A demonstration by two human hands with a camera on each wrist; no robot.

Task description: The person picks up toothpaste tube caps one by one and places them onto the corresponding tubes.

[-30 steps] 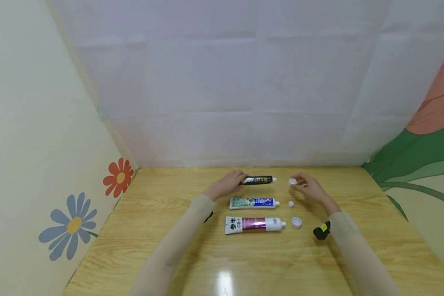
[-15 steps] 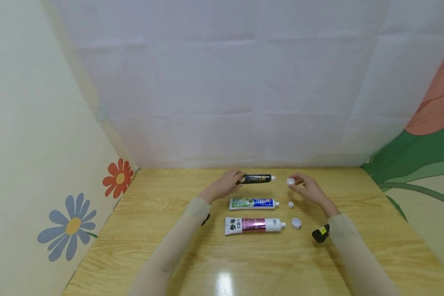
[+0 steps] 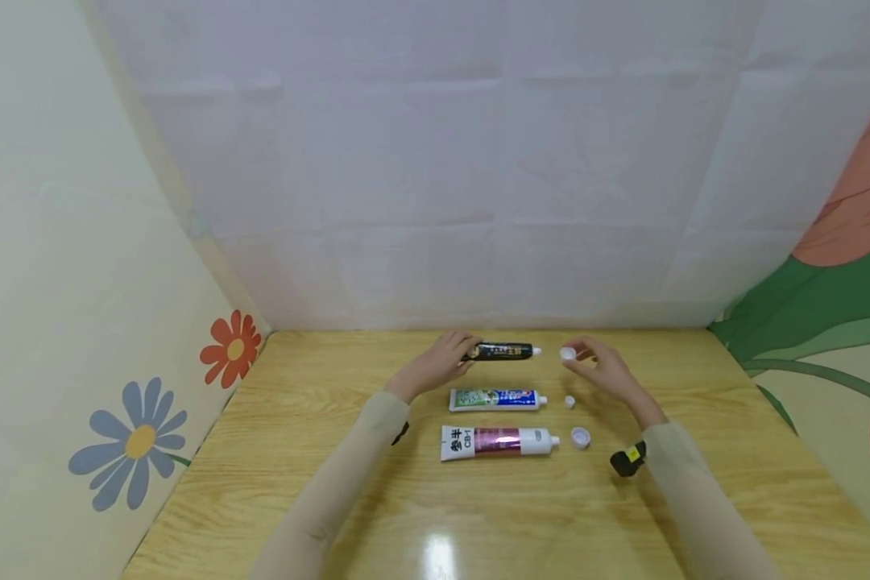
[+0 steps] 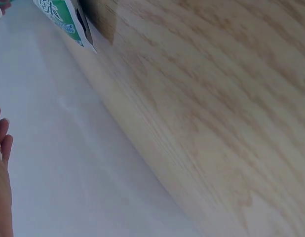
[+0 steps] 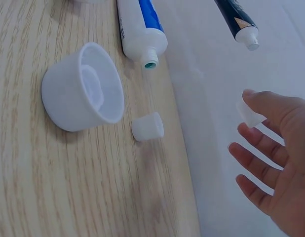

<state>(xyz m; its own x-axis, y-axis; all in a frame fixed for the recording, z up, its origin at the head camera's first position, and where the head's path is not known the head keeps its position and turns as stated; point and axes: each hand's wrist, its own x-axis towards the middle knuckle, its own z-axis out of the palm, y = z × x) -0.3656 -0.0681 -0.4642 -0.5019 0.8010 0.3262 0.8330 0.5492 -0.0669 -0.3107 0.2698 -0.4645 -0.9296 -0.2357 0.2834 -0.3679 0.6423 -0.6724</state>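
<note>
The left hand (image 3: pixel 437 364) is closed over the tail end of a black tube (image 3: pixel 503 351), its fingers bent around it. The right hand (image 3: pixel 606 374) is only partly closed: thumb and fingertip pinch a pale cap (image 3: pixel 568 354) by its sides, while the remaining fingers are loosely bent and spread apart, as the right wrist view shows.

The black tube lies between the hands, its long axis running from the left hand toward the right, with the nozzle pointing at the pinched cap; a gap separates the two. It is dark and glossy, with gold and white lettering and a short white nozzle.

Closer to the person than the hands, a green-and-blue tube (image 3: pixel 495 399) lies on the wood-grained surface (image 3: pixel 261 499), roughly parallel to the black one, with its uncapped nozzle toward the right-hand side. A small white cap (image 3: pixel 569 402) sits just beyond that nozzle, below the right hand in the head view. Nearer the person again is a larger pink-and-white tube (image 3: pixel 496 441), pointing the same way, its middle band shiny. Beside its bare nozzle sits a wide white cap (image 3: pixel 581 437), mouth up.
</note>
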